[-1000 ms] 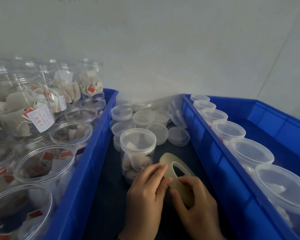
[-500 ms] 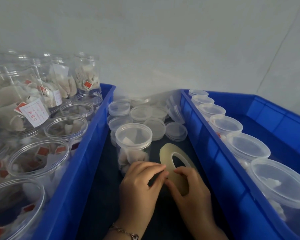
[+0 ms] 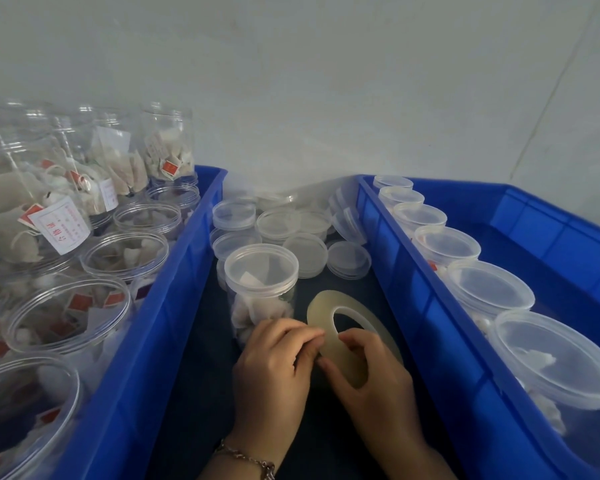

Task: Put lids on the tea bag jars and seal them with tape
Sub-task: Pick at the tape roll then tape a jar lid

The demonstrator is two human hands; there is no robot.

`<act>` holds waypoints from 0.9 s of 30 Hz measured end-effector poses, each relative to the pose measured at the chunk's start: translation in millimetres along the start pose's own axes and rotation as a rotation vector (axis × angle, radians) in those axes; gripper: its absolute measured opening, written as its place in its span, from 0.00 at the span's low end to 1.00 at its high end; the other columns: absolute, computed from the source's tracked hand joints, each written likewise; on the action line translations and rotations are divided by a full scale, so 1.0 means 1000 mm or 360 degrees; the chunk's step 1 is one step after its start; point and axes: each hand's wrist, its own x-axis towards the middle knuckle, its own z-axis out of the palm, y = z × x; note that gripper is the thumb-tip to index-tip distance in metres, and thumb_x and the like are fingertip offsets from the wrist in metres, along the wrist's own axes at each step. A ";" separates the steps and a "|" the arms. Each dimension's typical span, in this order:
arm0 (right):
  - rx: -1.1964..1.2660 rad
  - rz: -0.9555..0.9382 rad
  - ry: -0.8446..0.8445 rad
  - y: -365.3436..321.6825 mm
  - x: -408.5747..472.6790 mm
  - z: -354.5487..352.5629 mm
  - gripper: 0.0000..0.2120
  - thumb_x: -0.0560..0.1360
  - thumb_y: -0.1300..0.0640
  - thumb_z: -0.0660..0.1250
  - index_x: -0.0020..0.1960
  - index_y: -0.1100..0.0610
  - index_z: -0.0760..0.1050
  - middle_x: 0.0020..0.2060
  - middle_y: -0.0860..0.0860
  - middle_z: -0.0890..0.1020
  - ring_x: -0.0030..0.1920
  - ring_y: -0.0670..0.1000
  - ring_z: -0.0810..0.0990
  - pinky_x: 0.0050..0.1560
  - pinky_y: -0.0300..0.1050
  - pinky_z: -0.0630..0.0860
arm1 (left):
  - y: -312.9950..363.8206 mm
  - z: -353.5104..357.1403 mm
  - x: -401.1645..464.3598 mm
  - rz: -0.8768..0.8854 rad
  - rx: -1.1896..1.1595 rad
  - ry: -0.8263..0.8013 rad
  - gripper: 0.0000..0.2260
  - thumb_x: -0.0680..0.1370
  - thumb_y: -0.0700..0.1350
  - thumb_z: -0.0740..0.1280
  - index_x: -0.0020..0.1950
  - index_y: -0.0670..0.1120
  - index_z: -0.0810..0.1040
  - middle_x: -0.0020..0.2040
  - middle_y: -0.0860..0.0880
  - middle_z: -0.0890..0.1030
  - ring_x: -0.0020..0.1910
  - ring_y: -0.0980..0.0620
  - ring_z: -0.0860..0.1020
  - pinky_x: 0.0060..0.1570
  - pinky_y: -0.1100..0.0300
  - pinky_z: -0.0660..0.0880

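Observation:
A clear jar of tea bags (image 3: 261,289) with its lid on stands on the dark surface between two blue bins. Just right of it a flat, pale yellow tape roll (image 3: 326,306) is held tilted. My right hand (image 3: 371,379) grips the roll's near rim, thumb through the hole. My left hand (image 3: 274,362) pinches at the roll's left edge with its fingertips, right beside the jar's base. Loose clear lids (image 3: 305,252) lie piled behind the jar.
The left blue bin (image 3: 174,306) holds several open jars of tea bags, some stacked. The right blue bin (image 3: 430,306) holds a row of lidded jars (image 3: 489,289) along its left wall. A white wall stands behind.
Both hands have stayed on the tape roll; the left fingertips have shifted along its edge. The camera has tilted down slightly, so everything sits a little lower and closer.

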 end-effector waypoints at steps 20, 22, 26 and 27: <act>0.0026 0.0041 0.0012 0.002 0.000 0.001 0.17 0.66 0.45 0.70 0.48 0.34 0.65 0.43 0.35 0.73 0.53 0.24 0.66 0.48 0.18 0.63 | -0.004 0.005 -0.002 0.0024 0.0004 -0.0022 0.05 0.70 0.45 0.70 0.40 0.44 0.81 0.40 0.51 0.80 0.42 0.59 0.74 0.43 0.69 0.71; 0.0083 0.0111 0.0009 0.003 0.000 0.001 0.21 0.65 0.45 0.72 0.51 0.33 0.64 0.43 0.36 0.74 0.52 0.24 0.67 0.46 0.19 0.65 | -0.004 0.006 -0.002 0.0056 0.0065 -0.0056 0.03 0.70 0.42 0.69 0.40 0.43 0.80 0.39 0.51 0.79 0.41 0.58 0.73 0.42 0.70 0.70; 0.0087 0.0128 -0.0010 0.002 0.000 0.001 0.28 0.66 0.46 0.74 0.55 0.29 0.59 0.45 0.36 0.74 0.50 0.25 0.69 0.42 0.20 0.67 | -0.004 0.005 0.002 0.0082 0.0119 -0.0153 0.01 0.71 0.41 0.67 0.40 0.44 0.77 0.38 0.51 0.77 0.37 0.59 0.74 0.33 0.72 0.69; 0.0089 0.0134 -0.0018 0.001 0.001 0.000 0.29 0.67 0.46 0.73 0.55 0.27 0.57 0.45 0.35 0.74 0.49 0.26 0.70 0.41 0.22 0.68 | -0.002 0.004 0.003 0.0064 0.0136 -0.0199 0.02 0.73 0.41 0.66 0.40 0.45 0.76 0.38 0.52 0.77 0.36 0.57 0.75 0.28 0.72 0.67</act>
